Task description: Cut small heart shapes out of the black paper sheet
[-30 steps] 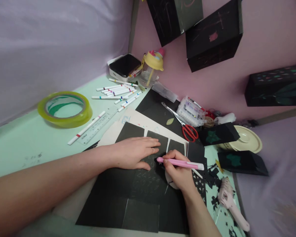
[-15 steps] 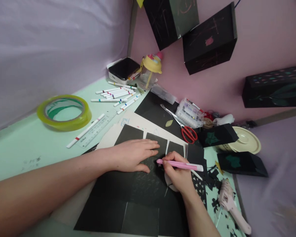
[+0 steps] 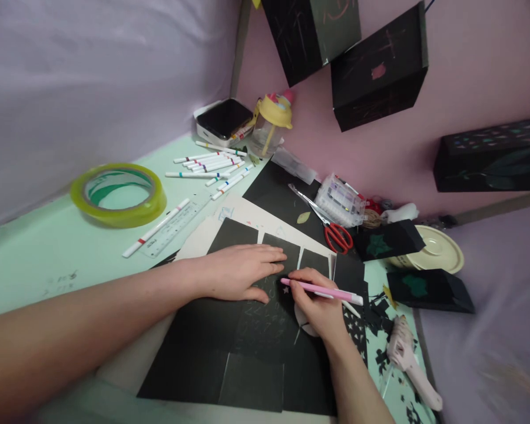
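My left hand (image 3: 242,272) lies flat on the black paper (image 3: 203,347), palm down with its fingers spread. Just to the right, my right hand (image 3: 313,300) pinches a pink pen (image 3: 322,290) with a white end. The pen's tip points left, near the paper beside a small star shape (image 3: 285,290). Whether the tip touches the paper is hard to tell. Faint marks show on the black sheet below my left hand. A round pale piece is partly hidden under my right hand.
Yellow tape roll (image 3: 119,195), ruler (image 3: 176,227) and white markers (image 3: 216,162) lie on the left. Red-handled scissors (image 3: 338,237), a clear case (image 3: 341,201) and a glue gun (image 3: 410,365) are on the right. Black boxes (image 3: 380,70) hang above. A yellow-lidded bottle (image 3: 269,126) stands behind.
The view has shifted slightly. The pen's tip has moved up a little, and the small star shape beside it shows more clearly. My left hand stays flat on the paper.
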Demonstrator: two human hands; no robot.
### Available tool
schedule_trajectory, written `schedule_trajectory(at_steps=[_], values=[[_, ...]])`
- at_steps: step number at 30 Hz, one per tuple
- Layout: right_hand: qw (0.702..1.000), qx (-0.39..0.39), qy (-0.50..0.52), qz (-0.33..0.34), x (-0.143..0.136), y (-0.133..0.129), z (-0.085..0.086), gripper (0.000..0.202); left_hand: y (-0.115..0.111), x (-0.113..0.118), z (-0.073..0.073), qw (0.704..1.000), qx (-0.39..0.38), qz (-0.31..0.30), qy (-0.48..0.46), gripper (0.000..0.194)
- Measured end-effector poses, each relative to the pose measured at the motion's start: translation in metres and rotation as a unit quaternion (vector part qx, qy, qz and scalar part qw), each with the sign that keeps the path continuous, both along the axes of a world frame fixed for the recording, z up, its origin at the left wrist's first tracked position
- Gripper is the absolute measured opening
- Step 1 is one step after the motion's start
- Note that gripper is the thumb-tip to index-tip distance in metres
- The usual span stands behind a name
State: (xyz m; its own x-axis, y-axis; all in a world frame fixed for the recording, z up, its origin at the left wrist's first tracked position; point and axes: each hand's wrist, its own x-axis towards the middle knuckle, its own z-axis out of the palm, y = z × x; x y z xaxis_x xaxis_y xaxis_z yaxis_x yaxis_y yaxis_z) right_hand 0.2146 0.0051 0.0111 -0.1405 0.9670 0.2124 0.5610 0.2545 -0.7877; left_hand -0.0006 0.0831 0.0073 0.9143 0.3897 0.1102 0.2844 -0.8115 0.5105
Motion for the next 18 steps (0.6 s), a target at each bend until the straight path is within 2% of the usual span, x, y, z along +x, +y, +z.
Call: schedule_trajectory(at_steps=[7,18], values=[[0.997,0.012,-0.006,0.072,0.011,0.003,-0.001,0.007,0.0,0.001,-0.001,1.0,-0.001,0.0,0.004,0.062],[0.998,0.029,-0.019,0.058,0.01,0.003,-0.004,0.011,0.001,0.001,-0.003,1.0,0.0,-0.006,0.002,0.062]])
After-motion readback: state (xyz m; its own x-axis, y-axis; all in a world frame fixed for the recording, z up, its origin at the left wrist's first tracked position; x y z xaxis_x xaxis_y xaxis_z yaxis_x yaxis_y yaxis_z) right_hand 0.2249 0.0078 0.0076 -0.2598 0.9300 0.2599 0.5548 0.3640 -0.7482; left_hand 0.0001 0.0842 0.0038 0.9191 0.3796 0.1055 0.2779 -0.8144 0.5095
